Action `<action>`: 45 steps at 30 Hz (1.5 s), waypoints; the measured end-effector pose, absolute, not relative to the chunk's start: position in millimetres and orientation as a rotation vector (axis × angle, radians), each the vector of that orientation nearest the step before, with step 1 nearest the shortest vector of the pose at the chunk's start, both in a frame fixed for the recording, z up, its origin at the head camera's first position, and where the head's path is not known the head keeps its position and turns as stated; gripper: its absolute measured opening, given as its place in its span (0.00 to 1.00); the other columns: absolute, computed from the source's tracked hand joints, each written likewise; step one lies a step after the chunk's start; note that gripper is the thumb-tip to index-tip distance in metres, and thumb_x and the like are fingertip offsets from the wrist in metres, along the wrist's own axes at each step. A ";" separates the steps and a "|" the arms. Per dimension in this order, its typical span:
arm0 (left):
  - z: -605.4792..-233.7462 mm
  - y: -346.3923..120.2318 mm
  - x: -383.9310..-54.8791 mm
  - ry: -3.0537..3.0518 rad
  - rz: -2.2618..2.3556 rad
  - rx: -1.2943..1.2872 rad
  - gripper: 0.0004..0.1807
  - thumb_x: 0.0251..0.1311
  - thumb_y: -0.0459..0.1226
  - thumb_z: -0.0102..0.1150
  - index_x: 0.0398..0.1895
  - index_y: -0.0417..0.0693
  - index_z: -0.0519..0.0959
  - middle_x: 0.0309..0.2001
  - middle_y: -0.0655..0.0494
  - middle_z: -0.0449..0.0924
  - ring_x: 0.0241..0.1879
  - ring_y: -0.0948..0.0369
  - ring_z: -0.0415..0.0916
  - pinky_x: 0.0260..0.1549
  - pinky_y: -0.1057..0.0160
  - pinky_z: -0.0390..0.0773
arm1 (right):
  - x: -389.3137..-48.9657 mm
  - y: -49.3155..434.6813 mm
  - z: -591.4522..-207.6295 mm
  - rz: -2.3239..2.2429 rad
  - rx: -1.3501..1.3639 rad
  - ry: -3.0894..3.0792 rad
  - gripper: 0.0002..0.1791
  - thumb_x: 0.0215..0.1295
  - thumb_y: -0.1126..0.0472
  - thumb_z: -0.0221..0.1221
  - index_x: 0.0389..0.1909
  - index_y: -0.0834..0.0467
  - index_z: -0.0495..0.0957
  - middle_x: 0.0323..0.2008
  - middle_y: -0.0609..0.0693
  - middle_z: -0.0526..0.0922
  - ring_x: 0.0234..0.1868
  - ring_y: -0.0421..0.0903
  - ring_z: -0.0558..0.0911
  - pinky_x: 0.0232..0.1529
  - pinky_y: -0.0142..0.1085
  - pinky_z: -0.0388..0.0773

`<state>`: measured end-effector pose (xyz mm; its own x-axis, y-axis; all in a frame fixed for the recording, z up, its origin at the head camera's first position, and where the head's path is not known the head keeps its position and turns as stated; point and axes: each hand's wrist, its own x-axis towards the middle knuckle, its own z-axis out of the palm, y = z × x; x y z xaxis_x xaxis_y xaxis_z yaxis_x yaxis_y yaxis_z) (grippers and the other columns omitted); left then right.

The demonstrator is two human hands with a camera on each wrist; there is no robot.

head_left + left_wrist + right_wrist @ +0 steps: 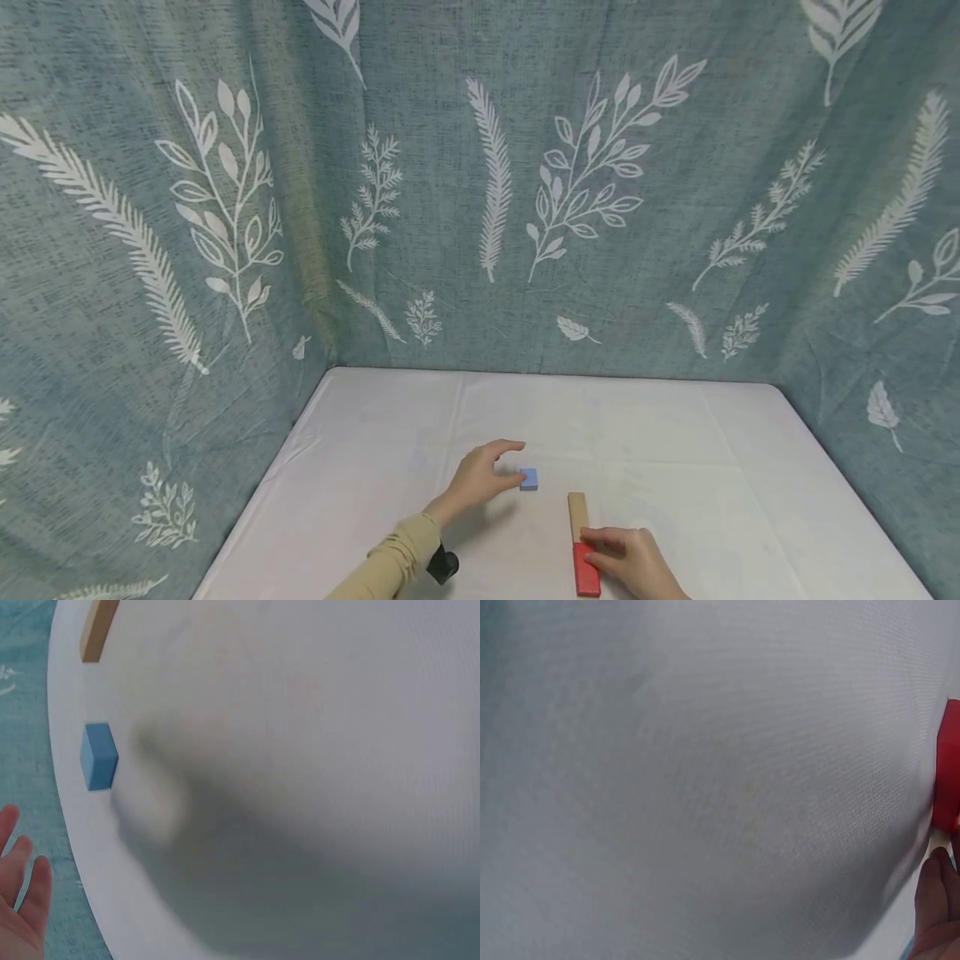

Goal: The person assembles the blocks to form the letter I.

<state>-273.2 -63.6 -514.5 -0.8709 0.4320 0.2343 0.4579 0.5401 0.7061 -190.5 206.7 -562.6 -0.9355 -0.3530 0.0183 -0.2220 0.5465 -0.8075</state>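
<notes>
Blue block (531, 479) sits beside my left hand (478, 478), fingers spread; my right hand (636, 557) reaches over red (587, 582) and wooden blocks (577, 510), grip unclear.

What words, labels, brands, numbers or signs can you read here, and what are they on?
None: no readable text in any view.
The blue block, red block and wooden block show plain visible faces.
The curtain carries printed leaves, no lettering.
The black device is too small to tell whether it is marked.
</notes>
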 end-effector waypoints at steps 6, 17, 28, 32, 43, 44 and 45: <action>-517.9 -69.8 -275.9 -2.729 -1.238 -0.751 0.25 0.56 0.41 0.64 0.57 0.40 0.75 0.56 0.47 0.78 0.58 0.49 0.74 0.54 0.50 0.78 | -190.0 205.8 -562.2 -1.363 -0.466 2.599 0.21 0.53 0.55 0.68 0.47 0.61 0.83 0.45 0.56 0.86 0.49 0.54 0.83 0.46 0.39 0.84; -522.4 -69.1 -276.6 -2.806 -1.248 -0.732 0.26 0.56 0.41 0.64 0.56 0.38 0.75 0.57 0.45 0.78 0.57 0.47 0.74 0.54 0.49 0.77 | -188.8 205.6 -560.5 -1.365 -0.437 2.578 0.21 0.53 0.57 0.67 0.47 0.63 0.82 0.45 0.57 0.85 0.49 0.56 0.83 0.45 0.39 0.84; -534.7 -63.1 -276.7 -2.833 -1.387 -0.778 0.27 0.54 0.36 0.66 0.54 0.29 0.74 0.55 0.37 0.76 0.55 0.44 0.75 0.53 0.50 0.79 | -189.0 204.9 -561.5 -1.357 -0.469 2.599 0.20 0.54 0.56 0.67 0.47 0.62 0.83 0.45 0.56 0.85 0.48 0.51 0.84 0.45 0.37 0.84; -540.8 -60.9 -274.9 -2.811 -1.406 -0.785 0.25 0.53 0.34 0.67 0.52 0.27 0.74 0.53 0.35 0.78 0.53 0.44 0.77 0.51 0.51 0.80 | -189.3 205.0 -562.2 -1.354 -0.464 2.599 0.21 0.54 0.55 0.67 0.47 0.62 0.83 0.45 0.56 0.86 0.48 0.51 0.84 0.45 0.37 0.84; -547.4 -56.3 -271.5 -2.755 -1.435 -0.698 0.22 0.53 0.34 0.66 0.49 0.30 0.76 0.49 0.38 0.80 0.51 0.45 0.78 0.50 0.52 0.80 | -189.3 205.2 -562.2 -1.352 -0.459 2.599 0.21 0.54 0.54 0.67 0.46 0.61 0.83 0.45 0.55 0.86 0.48 0.51 0.84 0.46 0.37 0.84; -548.3 -56.0 -271.2 -2.744 -1.447 -0.691 0.21 0.52 0.33 0.66 0.49 0.30 0.77 0.49 0.38 0.80 0.51 0.44 0.78 0.50 0.52 0.80 | -189.2 205.2 -562.2 -1.350 -0.457 2.600 0.21 0.54 0.54 0.67 0.46 0.61 0.83 0.45 0.55 0.86 0.48 0.51 0.84 0.46 0.37 0.84; -549.5 -55.6 -271.0 -2.734 -1.453 -0.684 0.21 0.52 0.33 0.66 0.48 0.30 0.77 0.49 0.38 0.80 0.50 0.44 0.78 0.50 0.52 0.80 | -189.2 205.3 -562.1 -1.347 -0.458 2.602 0.21 0.54 0.54 0.67 0.46 0.61 0.83 0.45 0.55 0.86 0.48 0.51 0.84 0.46 0.37 0.84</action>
<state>-271.0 -55.6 -549.5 -0.9065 0.3853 0.1724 0.3584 0.4868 0.7966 -189.2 205.3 -562.1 -0.9373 -0.3483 -0.0147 -0.1891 0.5433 -0.8180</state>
